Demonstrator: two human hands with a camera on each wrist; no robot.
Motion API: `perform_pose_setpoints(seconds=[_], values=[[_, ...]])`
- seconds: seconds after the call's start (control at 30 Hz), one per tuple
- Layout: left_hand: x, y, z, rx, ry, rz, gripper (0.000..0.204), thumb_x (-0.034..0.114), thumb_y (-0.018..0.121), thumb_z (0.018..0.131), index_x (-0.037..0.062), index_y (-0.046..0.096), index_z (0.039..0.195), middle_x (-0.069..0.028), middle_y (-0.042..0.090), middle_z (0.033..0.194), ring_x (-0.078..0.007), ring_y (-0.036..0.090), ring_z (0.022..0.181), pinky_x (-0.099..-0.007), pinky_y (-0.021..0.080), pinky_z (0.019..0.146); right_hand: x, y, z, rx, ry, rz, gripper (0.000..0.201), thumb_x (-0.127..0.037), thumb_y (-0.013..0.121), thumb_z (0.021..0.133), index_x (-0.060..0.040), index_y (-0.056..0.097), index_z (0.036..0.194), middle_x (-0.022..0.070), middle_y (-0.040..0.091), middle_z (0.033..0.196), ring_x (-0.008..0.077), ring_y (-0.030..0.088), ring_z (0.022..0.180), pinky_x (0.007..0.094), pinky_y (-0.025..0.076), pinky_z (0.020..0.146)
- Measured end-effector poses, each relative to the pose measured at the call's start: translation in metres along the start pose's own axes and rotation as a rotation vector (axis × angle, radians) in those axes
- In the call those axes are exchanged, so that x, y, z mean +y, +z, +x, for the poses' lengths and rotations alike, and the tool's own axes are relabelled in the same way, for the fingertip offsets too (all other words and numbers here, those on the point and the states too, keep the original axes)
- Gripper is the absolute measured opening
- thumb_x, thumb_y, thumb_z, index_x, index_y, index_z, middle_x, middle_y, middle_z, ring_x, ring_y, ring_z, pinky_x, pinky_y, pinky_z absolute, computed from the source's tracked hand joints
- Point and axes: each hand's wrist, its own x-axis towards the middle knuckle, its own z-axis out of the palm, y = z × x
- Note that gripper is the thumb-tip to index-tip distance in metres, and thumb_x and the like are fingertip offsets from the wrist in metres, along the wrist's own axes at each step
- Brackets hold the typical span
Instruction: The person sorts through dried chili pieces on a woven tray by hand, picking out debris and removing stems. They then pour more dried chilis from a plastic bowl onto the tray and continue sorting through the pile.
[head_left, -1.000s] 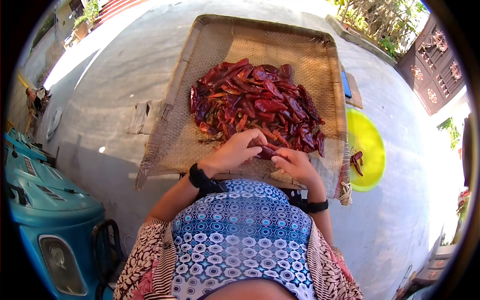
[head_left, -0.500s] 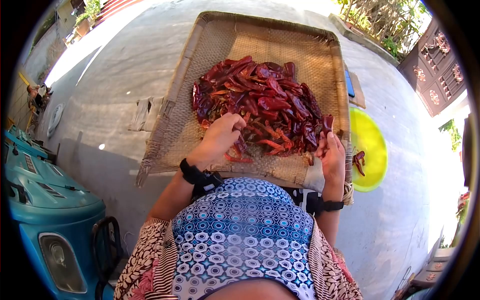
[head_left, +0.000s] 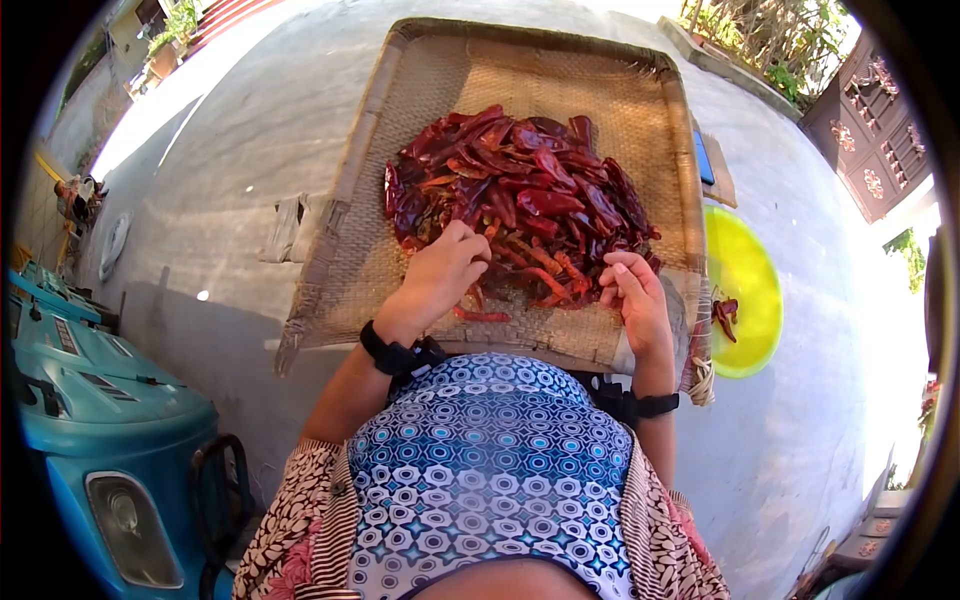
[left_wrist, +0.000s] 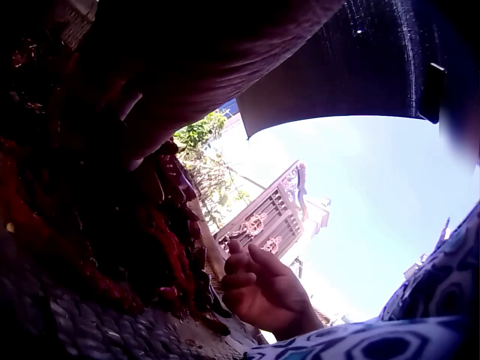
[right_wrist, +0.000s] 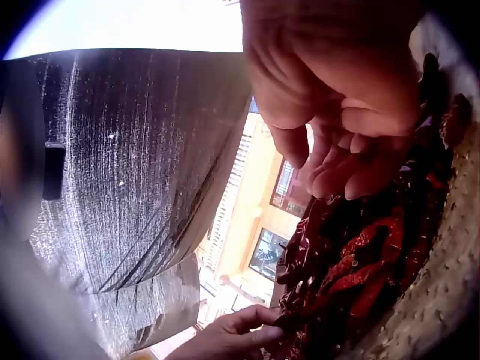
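Note:
Dried red chillies (head_left: 540, 190) lie heaped on a woven tray (head_left: 640, 110). At the heap's near left edge is my left hand (head_left: 437, 283), its back toward the head camera. In the right wrist view, the left hand (right_wrist: 232, 334) has thumb and finger on the end of a dark chilli (right_wrist: 296, 319). My right hand (head_left: 640, 305) hovers by the heap's near right side, fingers loosely bent, with no chilli visible in it. The left wrist view also shows this right hand (left_wrist: 264, 291) loosely curled; the left fingertips there are in deep shadow.
A yellow-green basin (head_left: 750, 290) with a few chillies in it sits right of the tray. A blue object (head_left: 703, 158) lies on a board beyond it. At the left stands a teal vehicle (head_left: 110, 400); a folded cloth (head_left: 288, 228) is beside the tray.
The hands were together on a chilli, then parted. The left moved left to the heap; the right carried a chilli to the tray's right side, let it go and came slightly back left.

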Motion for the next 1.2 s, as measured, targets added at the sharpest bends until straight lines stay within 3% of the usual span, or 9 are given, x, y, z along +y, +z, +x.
perform_pose_setpoints(seconds=[0.27,0.33,0.47,0.63,0.8,0.9,1.03,1.13,1.2], values=[[0.005,0.008,0.015,-0.112,0.046,-0.445,0.014,0.009,0.062,0.092,0.0024,0.061,0.105,-0.004,0.058,0.09,-0.0117,0.057,0.077,-0.027,0.048,0.068,-0.004,0.064,0.027,-0.403,0.018,-0.447,0.024,-0.026,0.059,0.096,-0.003,0.061,0.102,-0.0001,0.059,0.074,0.0058,0.053,0.063,0.0218,0.045,0.057],[0.004,0.01,0.017,-0.161,-0.116,-0.628,0.015,0.009,0.061,0.093,0.0023,0.06,0.106,-0.0027,0.06,0.09,-0.0094,0.057,0.074,-0.0257,0.048,0.066,0.004,0.065,0.032,-0.356,0.059,-0.424,0.023,-0.026,0.059,0.097,-0.0032,0.061,0.097,-0.0004,0.058,0.072,0.0056,0.052,0.06,0.0215,0.043,0.055],[-0.001,0.015,0.015,-0.097,-0.134,-0.669,0.015,0.009,0.061,0.094,0.0033,0.06,0.108,-0.002,0.061,0.089,-0.0076,0.058,0.072,-0.0238,0.048,0.065,-0.004,0.059,0.026,-0.289,0.194,-0.431,0.023,-0.026,0.057,0.098,-0.0043,0.06,0.092,-0.0002,0.058,0.07,0.0058,0.052,0.054,0.0206,0.042,0.051],[-0.002,0.016,0.021,0.068,-0.131,-0.757,0.021,0.006,0.063,0.092,0.0033,0.058,0.112,-0.0013,0.057,0.094,-0.0062,0.056,0.072,-0.0231,0.047,0.064,-0.017,0.023,0.018,-0.016,0.052,-0.13,0.023,-0.027,0.053,0.1,-0.0074,0.057,0.09,0.0004,0.058,0.071,0.0073,0.052,0.052,0.0205,0.043,0.05],[0.003,0.02,0.035,0.233,0.035,-0.221,0.032,0.003,0.065,0.087,0.0094,0.058,0.117,-0.0038,0.051,0.095,-0.0121,0.057,0.075,-0.0253,0.047,0.064,-0.021,-0.034,0.021,0.348,-0.115,0.507,0.03,-0.036,0.049,0.101,-0.009,0.06,0.108,-0.0011,0.057,0.077,0.0101,0.047,0.06,0.027,0.043,0.058],[0.002,0.028,0.042,0.29,0.11,-0.038,0.033,0.003,0.066,0.087,0.0128,0.06,0.117,-0.0057,0.049,0.093,-0.0159,0.058,0.077,-0.0267,0.048,0.065,-0.015,-0.053,0.023,0.308,-0.231,0.89,0.034,-0.037,0.048,0.102,-0.0089,0.057,0.118,-0.0018,0.058,0.082,0.01,0.048,0.063,0.0267,0.043,0.058],[0.003,0.031,0.041,0.454,0.167,-0.134,0.028,0.013,0.066,0.088,0.0141,0.062,0.116,-0.0072,0.053,0.094,-0.0243,0.061,0.078,-0.0335,0.05,0.067,-0.004,-0.03,0.021,0.241,-0.168,0.566,0.032,-0.032,0.046,0.102,-0.0072,0.056,0.12,-0.0002,0.06,0.085,0.0099,0.049,0.063,0.0265,0.045,0.057],[0.012,0.024,0.035,0.496,0.149,-0.344,0.023,0.017,0.064,0.092,0.0104,0.061,0.114,-0.0036,0.054,0.087,-0.0156,0.057,0.07,-0.0278,0.048,0.062,-0.011,0.011,0.02,0.07,-0.148,0.139,0.026,-0.024,0.05,0.101,-0.0048,0.057,0.118,0.0031,0.06,0.083,0.0089,0.053,0.057,0.0221,0.044,0.051],[0.029,0.007,0.024,0.339,-0.004,-0.588,0.022,0.02,0.059,0.097,0.0064,0.059,0.114,-0.0003,0.055,0.084,-0.0088,0.055,0.07,-0.0234,0.045,0.061,-0.014,0.036,0.021,-0.057,-0.101,-0.032,0.027,-0.024,0.052,0.101,-0.0048,0.055,0.119,0.0025,0.06,0.083,0.0071,0.054,0.056,0.0201,0.044,0.051]])
